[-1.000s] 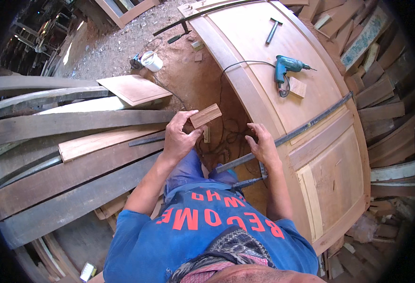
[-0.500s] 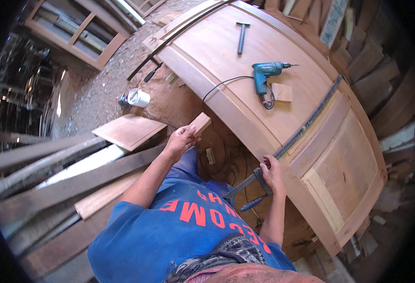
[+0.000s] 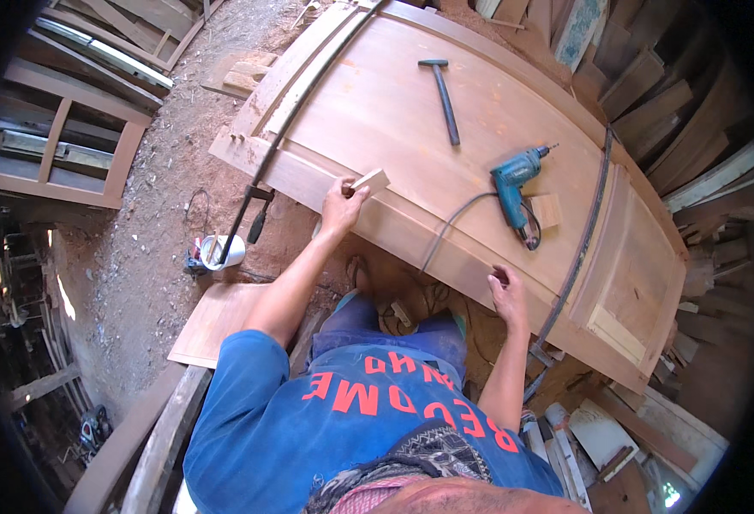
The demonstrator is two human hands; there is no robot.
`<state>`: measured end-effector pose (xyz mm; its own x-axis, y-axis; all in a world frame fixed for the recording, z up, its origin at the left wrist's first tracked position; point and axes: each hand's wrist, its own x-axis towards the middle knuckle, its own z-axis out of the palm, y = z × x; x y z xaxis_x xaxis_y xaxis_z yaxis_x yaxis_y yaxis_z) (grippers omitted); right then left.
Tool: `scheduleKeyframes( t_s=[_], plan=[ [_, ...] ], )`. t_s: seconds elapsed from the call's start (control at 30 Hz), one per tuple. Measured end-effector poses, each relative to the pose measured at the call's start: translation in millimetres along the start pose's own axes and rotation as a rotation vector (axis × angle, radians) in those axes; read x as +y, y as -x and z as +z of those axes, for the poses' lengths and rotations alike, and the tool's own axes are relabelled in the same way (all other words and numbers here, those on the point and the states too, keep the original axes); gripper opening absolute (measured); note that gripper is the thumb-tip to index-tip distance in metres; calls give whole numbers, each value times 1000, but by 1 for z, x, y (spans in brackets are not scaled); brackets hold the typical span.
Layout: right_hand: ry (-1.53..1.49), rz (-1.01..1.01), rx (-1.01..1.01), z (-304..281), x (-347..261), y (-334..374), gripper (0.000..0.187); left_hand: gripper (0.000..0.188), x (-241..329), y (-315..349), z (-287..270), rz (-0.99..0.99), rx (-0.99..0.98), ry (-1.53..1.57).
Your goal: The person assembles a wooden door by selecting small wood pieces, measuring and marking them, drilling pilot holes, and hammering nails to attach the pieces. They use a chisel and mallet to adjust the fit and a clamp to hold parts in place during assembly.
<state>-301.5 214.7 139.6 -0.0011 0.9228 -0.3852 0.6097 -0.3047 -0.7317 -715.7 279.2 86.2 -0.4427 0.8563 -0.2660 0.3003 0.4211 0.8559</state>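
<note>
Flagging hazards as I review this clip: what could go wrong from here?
The drill's cord drapes over the edge of the wooden panel; a snag might drag the drill off.
The left hand holds a wooden block above the panel; if it slipped, it could dent the surface.
The clamp handle hangs outside the panel's edge and could catch a sleeve.

A head-worn fisheye camera looks down from near above the bare left hand [image 3: 343, 208] and right hand [image 3: 507, 295]. It faces the broad brown wooden panel [image 3: 458, 176] beyond.
</note>
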Motion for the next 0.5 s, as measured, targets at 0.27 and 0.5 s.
scheduleKeyframes(
  t_s=[0.27, 0.5],
  plan=[
    [215, -216, 209, 19, -52, -98, 41, 41, -59, -115, 14, 198, -15, 5],
    [538, 112, 432, 17, -86, -158, 75, 50, -22, -103, -21, 302, -35, -376]
  ],
)
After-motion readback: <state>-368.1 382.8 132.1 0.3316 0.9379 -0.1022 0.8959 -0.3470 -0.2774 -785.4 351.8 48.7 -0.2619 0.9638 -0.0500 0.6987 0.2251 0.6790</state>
